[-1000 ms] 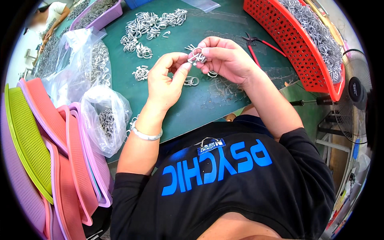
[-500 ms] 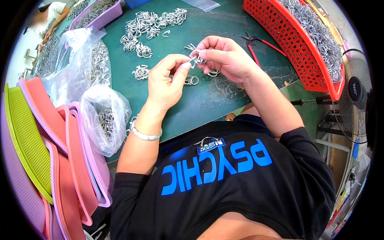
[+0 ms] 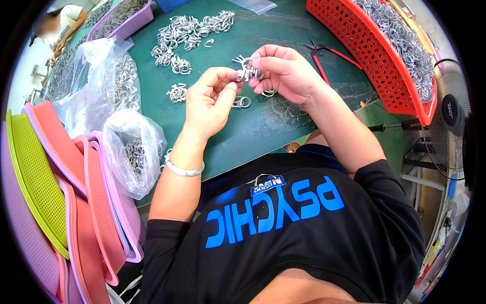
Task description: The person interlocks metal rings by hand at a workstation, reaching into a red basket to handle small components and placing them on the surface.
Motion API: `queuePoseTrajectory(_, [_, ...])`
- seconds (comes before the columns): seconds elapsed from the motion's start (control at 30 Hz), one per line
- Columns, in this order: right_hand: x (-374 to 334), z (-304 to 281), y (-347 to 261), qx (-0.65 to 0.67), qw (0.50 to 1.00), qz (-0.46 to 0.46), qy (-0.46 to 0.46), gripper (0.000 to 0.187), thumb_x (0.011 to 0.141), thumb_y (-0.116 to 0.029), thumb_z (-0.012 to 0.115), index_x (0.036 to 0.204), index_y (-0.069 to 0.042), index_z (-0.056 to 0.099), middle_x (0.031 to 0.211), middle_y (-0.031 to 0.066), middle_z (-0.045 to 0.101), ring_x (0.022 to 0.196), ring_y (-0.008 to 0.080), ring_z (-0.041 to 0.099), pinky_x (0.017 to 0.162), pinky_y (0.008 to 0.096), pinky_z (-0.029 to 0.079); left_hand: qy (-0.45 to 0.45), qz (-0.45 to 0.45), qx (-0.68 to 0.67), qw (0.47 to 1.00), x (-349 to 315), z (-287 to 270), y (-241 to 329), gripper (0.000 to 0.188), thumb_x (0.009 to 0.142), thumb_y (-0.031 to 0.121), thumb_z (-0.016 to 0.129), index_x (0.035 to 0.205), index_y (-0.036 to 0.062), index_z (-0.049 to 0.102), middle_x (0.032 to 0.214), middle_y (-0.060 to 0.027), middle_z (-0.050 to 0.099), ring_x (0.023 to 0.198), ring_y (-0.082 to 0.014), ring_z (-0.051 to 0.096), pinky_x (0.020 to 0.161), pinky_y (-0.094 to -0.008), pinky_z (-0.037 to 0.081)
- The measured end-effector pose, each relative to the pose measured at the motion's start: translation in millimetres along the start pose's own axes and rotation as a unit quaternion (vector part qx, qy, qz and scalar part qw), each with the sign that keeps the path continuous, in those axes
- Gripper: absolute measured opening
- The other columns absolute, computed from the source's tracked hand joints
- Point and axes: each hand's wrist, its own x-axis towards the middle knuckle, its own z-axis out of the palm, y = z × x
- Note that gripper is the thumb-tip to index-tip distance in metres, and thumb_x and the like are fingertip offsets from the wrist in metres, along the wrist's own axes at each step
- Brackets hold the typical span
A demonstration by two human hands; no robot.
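Above the green table, my right hand [image 3: 286, 73] pinches a small cluster of silver metal rings [image 3: 248, 72] between thumb and fingers. My left hand [image 3: 208, 104] meets the cluster from the left, its thumb and forefinger closed at the near end of the rings. The fingertips partly cover where the rings link. Just below the hands, a few loose rings [image 3: 242, 102] lie on the table. Left of my left hand sits a small clump of rings [image 3: 177, 92], and farther back spreads a larger pile of rings [image 3: 187, 31].
Red-handled pliers [image 3: 324, 60] lie right of my hands, beside a red basket [image 3: 349, 55] filled with metal rings. Clear plastic bags [image 3: 134, 167] of rings and stacked coloured baskets [image 3: 38, 177] crowd the left. A fan [image 3: 450, 111] stands at right; another person [image 3: 66, 28] sits far left.
The rings between my hands have turned and bunched closer together. My left fingertips have shifted slightly left. The piles and pliers lie as before.
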Motion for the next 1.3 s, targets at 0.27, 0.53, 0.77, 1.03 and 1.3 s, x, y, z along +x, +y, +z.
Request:
queuePoseTrajectory(0.27, [-1.8, 4.7, 3.4, -0.207, 0.97, -0.124, -0.023, 0.013, 0.081, -0.007, 0.056, 0.088, 0.003, 0.051, 0.076, 0.006, 0.057, 0.063, 0.0097, 0.055, 0.057, 0.0216, 0.047, 0.02, -0.104, -0.055, 0.993, 2.3, 0.0, 8.1, 0.019, 0.084, 0.005, 0.055, 0.101, -0.002, 0.051, 0.087, -0.0071, 0.06, 0.072, -0.0103, 0.058, 0.063, -0.0222, 0.048])
queuePoseTrajectory(0.53, [-4.0, 7.9, 4.2, -0.289, 0.945, -0.155, -0.013, 0.013, 0.082, -0.01, 0.056, 0.088, 0.002, 0.053, 0.073, 0.0035, 0.057, 0.062, 0.0071, 0.054, 0.055, 0.0199, 0.045, 0.01, -0.1, -0.056, 0.993, 1.3, 0.6, 3.3, 0.025, 0.08, 0.003, 0.06, 0.103, -0.0014, 0.05, 0.087, -0.0044, 0.057, 0.075, -0.0084, 0.056, 0.064, -0.0195, 0.047])
queuePoseTrajectory(0.77, [-4.2, 6.4, 1.8, -0.193, 0.979, -0.061, -0.013, 0.015, 0.083, -0.009, 0.055, 0.092, 0.002, 0.053, 0.08, 0.0048, 0.058, 0.066, 0.0092, 0.056, 0.059, 0.0217, 0.047, 0.034, -0.047, -0.069, 0.996, 1.0, 4.2, -1.1, 0.027, 0.077, -0.004, 0.059, 0.103, -0.0015, 0.049, 0.091, -0.0055, 0.056, 0.081, -0.0089, 0.056, 0.069, -0.0188, 0.046])
queuePoseTrajectory(1.03, [-4.4, 8.7, 9.7, -0.09, 0.996, -0.028, -0.008, 0.013, 0.085, -0.008, 0.051, 0.093, 0.002, 0.051, 0.082, 0.0068, 0.056, 0.067, 0.0111, 0.056, 0.056, 0.023, 0.048, 0.051, -0.012, -0.065, 0.997, 0.3, 6.3, -6.6, 0.027, 0.078, -0.007, 0.056, 0.103, 0.0008, 0.049, 0.09, -0.0047, 0.055, 0.078, -0.0097, 0.056, 0.068, -0.0219, 0.049])
queuePoseTrajectory(1.3, [-1.7, 6.8, 12.3, -0.15, 0.987, -0.059, -0.019, 0.011, 0.085, -0.008, 0.05, 0.091, 0.001, 0.051, 0.081, 0.0061, 0.055, 0.065, 0.0104, 0.055, 0.055, 0.0225, 0.047, 0.059, -0.018, -0.094, 0.994, -0.2, 7.6, -8.5, 0.025, 0.078, -0.006, 0.056, 0.101, 0.0007, 0.049, 0.089, -0.0059, 0.056, 0.078, -0.011, 0.057, 0.068, -0.0234, 0.05])
